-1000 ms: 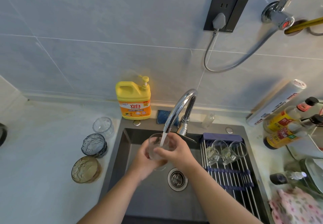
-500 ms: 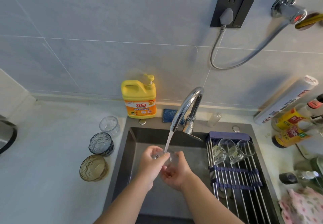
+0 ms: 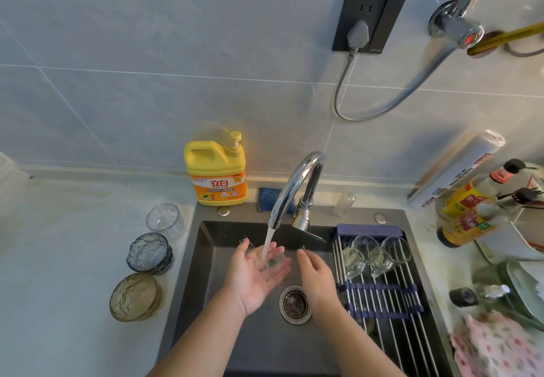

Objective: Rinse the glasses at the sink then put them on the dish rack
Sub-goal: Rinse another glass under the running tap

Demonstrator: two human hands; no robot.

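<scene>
Right now the left hand (image 3: 253, 276) lies open, palm up, under the stream from the chrome tap (image 3: 294, 188), with what looks like a small clear glass (image 3: 278, 260) resting faintly across its fingers. The right hand (image 3: 316, 276) hovers relaxed beside it, empty. I'd turn the glass mouth-up to fill, tip it out, then grip it firmly before crossing to the steel-rod dish rack (image 3: 382, 291) on the right.

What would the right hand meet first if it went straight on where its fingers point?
The right hand would probably meet the sink's back wall under the faucet; depth is unclear.
</scene>
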